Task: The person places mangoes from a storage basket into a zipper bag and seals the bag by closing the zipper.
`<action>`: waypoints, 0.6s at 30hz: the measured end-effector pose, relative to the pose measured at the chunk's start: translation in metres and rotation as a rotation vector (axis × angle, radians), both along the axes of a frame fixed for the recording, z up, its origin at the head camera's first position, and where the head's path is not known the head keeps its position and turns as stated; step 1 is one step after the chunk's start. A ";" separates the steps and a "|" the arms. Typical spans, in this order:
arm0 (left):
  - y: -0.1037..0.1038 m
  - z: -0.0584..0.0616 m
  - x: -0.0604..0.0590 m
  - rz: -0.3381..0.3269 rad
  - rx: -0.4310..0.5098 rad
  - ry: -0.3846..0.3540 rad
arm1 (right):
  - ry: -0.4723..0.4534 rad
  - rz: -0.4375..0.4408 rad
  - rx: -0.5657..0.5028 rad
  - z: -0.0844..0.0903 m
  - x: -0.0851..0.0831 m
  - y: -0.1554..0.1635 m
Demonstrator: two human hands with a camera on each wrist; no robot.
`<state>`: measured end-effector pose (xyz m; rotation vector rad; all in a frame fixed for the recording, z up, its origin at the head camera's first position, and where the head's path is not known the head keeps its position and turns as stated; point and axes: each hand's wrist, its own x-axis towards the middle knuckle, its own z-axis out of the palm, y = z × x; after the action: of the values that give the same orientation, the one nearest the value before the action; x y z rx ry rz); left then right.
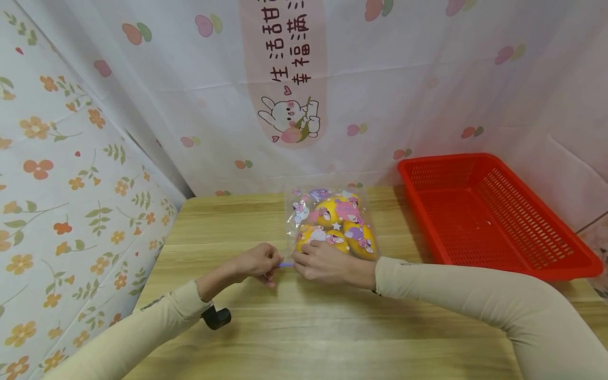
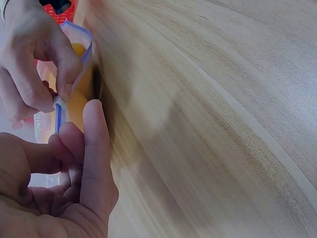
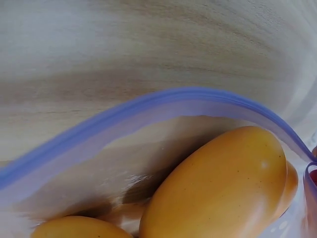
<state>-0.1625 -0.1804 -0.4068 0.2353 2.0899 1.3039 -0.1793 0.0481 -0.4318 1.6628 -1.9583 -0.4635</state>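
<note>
- We see a clear zip bag printed with pink and purple cartoon figures lying flat on the wooden table, near the table's back edge and just left of the red basket.
- Inside the bag lie several yellow-orange mangoes; the right wrist view shows one large mango close up and parts of others beside it.
- The bag's blue zip strip runs along its near edge, on the side facing the person; in the right wrist view the strip arches open above the fruit.
- Our left hand sits at the near left corner of the bag, thumb and fingers curled and pinching the end of the blue strip.
- Our right hand lies on the near edge of the bag, touching it; its fingers pinch the strip just beside the left hand's.
- The red basket stands to the right of the bag, not touching it.
- Both arms wear beige sleeves.
</note>
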 end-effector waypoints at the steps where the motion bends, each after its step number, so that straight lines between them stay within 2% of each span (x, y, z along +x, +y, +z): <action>1: 0.000 0.000 0.000 -0.002 -0.001 0.001 | 0.001 0.001 0.002 0.000 0.000 0.000; 18: -0.001 -0.001 0.001 -0.016 -0.039 0.044 | 0.008 0.021 -0.014 0.001 0.002 0.013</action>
<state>-0.1616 -0.1812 -0.4073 0.2655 2.1438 1.2573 -0.1771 0.0616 -0.4304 1.6687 -1.9321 -0.4471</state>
